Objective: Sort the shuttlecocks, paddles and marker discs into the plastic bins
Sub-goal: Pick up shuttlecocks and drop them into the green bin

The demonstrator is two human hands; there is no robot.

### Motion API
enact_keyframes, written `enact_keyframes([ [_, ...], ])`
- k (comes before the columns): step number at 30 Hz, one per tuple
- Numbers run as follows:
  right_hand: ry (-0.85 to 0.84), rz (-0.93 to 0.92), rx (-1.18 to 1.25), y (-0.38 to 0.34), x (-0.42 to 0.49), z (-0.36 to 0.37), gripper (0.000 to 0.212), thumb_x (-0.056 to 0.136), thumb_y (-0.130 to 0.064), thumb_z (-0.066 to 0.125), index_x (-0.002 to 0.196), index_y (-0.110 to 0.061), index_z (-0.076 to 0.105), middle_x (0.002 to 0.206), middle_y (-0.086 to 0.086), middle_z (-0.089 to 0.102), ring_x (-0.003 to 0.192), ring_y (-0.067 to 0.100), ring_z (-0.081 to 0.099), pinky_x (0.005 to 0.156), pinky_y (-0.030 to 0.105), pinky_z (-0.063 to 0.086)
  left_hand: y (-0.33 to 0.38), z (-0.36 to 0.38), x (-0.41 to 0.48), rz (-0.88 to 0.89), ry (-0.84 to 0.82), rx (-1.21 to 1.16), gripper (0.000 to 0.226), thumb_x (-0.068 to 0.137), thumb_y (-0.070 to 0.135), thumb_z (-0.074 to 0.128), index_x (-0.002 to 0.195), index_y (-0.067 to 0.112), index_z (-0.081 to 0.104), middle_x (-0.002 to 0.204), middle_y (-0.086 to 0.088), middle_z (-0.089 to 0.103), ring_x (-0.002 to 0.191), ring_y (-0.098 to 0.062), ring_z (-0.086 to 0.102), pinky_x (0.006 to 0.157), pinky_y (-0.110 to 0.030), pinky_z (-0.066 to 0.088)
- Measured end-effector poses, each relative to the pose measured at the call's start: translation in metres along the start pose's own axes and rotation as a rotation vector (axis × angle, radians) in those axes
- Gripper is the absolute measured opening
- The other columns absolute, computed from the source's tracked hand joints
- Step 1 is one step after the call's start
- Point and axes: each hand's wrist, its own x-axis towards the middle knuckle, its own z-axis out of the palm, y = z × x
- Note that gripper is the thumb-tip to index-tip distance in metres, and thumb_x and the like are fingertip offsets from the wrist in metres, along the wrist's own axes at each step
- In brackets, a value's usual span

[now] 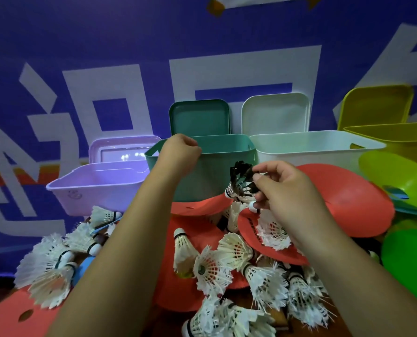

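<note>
Four bins stand in a row: purple bin (93, 190), teal bin (214, 171), white bin (312, 152), yellow bin (397, 139); contents hidden. Your left hand (180, 149) curls over the teal bin's near rim, hold unclear. Your right hand (287, 190) pinches a black shuttlecock (241, 181) just before that bin, above red discs (348, 198) and white shuttlecocks (212, 268).
</note>
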Motion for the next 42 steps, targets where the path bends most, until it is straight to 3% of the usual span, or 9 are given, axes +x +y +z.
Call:
enact_keyframes([
  [5,-0.006,-0.031,0.005,-0.006,0.003,0.009,0.016,0.105,-0.008,0.060,0.107,-0.020,0.071,0.064,-0.007,0.061,0.057,0.007,0.065,0.072,0.046,0.066,0.018,-0.014,-0.016,0.078,-0.163,0.049,0.027,0.093,0.032,0.061,0.089,0.008,0.072,0.088,-0.017,0.076,0.074,-0.025,0.065,0.082,-0.048,0.062],
  [7,-0.001,-0.043,-0.007,-0.007,0.006,0.013,0.017,0.105,-0.008,0.060,0.107,-0.021,0.070,0.069,-0.005,0.061,0.057,0.007,0.064,0.070,0.042,0.065,0.028,-0.020,-0.021,0.110,-0.215,0.035,0.024,0.096,0.033,0.063,0.091,0.013,0.075,0.087,-0.009,0.078,0.083,-0.024,0.075,0.084,-0.052,0.064],
  [9,-0.003,-0.053,-0.031,-0.009,0.010,0.017,0.017,0.106,-0.008,0.059,0.107,-0.021,0.069,0.075,-0.001,0.062,0.058,0.006,0.064,0.069,0.044,0.064,0.038,-0.027,-0.026,0.143,-0.260,0.021,0.020,0.100,0.033,0.062,0.093,0.019,0.076,0.089,0.000,0.079,0.087,-0.019,0.077,0.082,-0.048,0.065],
  [15,0.005,-0.072,-0.104,-0.020,0.029,0.032,0.014,0.105,-0.009,0.058,0.107,-0.020,0.064,0.080,0.004,0.065,0.055,0.002,0.064,0.069,0.051,0.062,0.043,-0.064,-0.026,0.204,-0.243,0.079,0.022,0.103,0.034,0.060,0.095,0.020,0.075,0.090,0.008,0.079,0.075,-0.002,0.076,0.080,-0.041,0.066],
  [27,0.023,-0.106,-0.280,-0.028,0.117,0.086,0.014,0.102,-0.007,0.058,0.098,-0.020,0.060,0.088,0.005,0.070,0.065,0.012,0.072,0.069,0.044,0.067,0.009,-0.095,0.003,0.090,-0.289,0.000,0.028,0.104,0.037,0.062,0.099,0.013,0.076,0.088,0.006,0.080,0.078,-0.012,0.079,0.078,-0.039,0.065],
  [37,0.069,-0.075,-0.416,-0.026,0.173,0.108,0.014,0.104,-0.008,0.058,0.107,-0.018,0.065,0.105,0.008,0.072,0.074,0.014,0.075,0.077,0.044,0.067,-0.006,-0.110,0.016,0.101,-0.277,0.031,0.031,0.103,0.040,0.063,0.097,0.014,0.077,0.086,0.008,0.080,0.078,-0.010,0.078,0.083,-0.041,0.065],
  [40,0.030,-0.033,-0.356,-0.022,0.181,0.115,0.017,0.103,-0.006,0.059,0.116,-0.015,0.067,0.107,0.008,0.072,0.079,0.014,0.076,0.078,0.041,0.067,-0.012,-0.118,0.021,0.088,-0.274,-0.010,0.030,0.102,0.041,0.063,0.097,0.014,0.077,0.088,0.006,0.080,0.081,-0.012,0.079,0.084,-0.042,0.064],
  [42,-0.084,0.006,-0.241,-0.019,0.186,0.121,0.036,0.098,-0.006,0.063,0.133,-0.013,0.063,0.109,0.004,0.072,0.091,0.019,0.078,0.090,0.046,0.064,-0.018,-0.124,0.024,0.077,-0.256,-0.028,0.030,0.102,0.041,0.064,0.098,0.015,0.077,0.089,0.005,0.080,0.083,-0.013,0.079,0.085,-0.042,0.064],
])
